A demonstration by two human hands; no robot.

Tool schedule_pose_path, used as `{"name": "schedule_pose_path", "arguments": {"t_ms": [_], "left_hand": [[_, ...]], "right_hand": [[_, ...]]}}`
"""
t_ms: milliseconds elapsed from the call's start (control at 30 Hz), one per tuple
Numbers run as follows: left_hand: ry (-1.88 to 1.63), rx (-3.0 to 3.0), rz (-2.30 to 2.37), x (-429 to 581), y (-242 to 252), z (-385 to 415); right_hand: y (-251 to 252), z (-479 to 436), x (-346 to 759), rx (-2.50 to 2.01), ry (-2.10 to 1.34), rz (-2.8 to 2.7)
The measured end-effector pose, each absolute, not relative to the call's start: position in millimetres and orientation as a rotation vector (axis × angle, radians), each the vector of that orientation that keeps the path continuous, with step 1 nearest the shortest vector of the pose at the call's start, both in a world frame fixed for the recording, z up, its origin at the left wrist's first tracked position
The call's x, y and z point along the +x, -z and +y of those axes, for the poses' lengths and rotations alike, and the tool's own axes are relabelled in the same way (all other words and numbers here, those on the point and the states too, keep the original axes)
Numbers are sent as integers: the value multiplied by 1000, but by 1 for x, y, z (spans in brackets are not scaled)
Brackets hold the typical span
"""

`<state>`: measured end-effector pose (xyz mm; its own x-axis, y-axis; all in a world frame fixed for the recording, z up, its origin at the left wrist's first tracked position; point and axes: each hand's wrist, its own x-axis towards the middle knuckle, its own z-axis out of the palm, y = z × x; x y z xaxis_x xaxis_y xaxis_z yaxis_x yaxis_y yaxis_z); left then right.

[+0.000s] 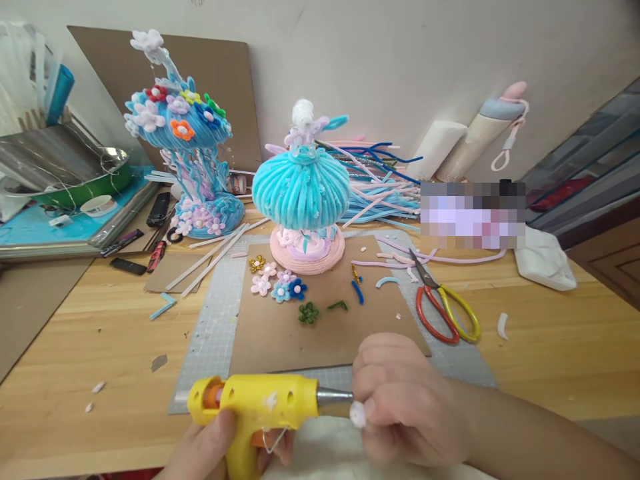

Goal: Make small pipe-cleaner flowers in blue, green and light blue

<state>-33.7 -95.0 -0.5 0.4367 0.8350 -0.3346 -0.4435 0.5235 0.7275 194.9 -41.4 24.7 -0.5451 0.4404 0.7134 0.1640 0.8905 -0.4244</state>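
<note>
My left hand (210, 448) grips a yellow hot glue gun (270, 401) by its handle, with the metal nozzle pointing right. At the nozzle tip, my right hand (405, 403) is closed in a pinch on a small white fuzzy piece (358, 415), perhaps a curled bit of pipe cleaner. Beyond the hands, a dark green pipe-cleaner flower (309, 313) lies on a brown board (280, 343). Several more small flowers (281, 291) in pink, lilac, blue and gold are grouped there. Behind them stands a turquoise pipe-cleaner lamp (301, 190) on a pink base.
Red-and-yellow-handled scissors (440, 307) lie at the board's right edge, over a grey cutting mat (205, 353). A flower-covered blue lamp (185, 140) stands at back left, near white glue sticks (215, 263). Loose pipe cleaners (383, 200) are heaped behind, by a tumbler (483, 133).
</note>
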Motion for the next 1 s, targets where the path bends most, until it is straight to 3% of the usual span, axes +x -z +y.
{"name": "schedule_pose_path", "arguments": {"t_ms": [1000], "left_hand": [[-880,709,729,-14,-8,-88]], "right_hand": [[-29,-44,194,-583,-235,-1991]]}}
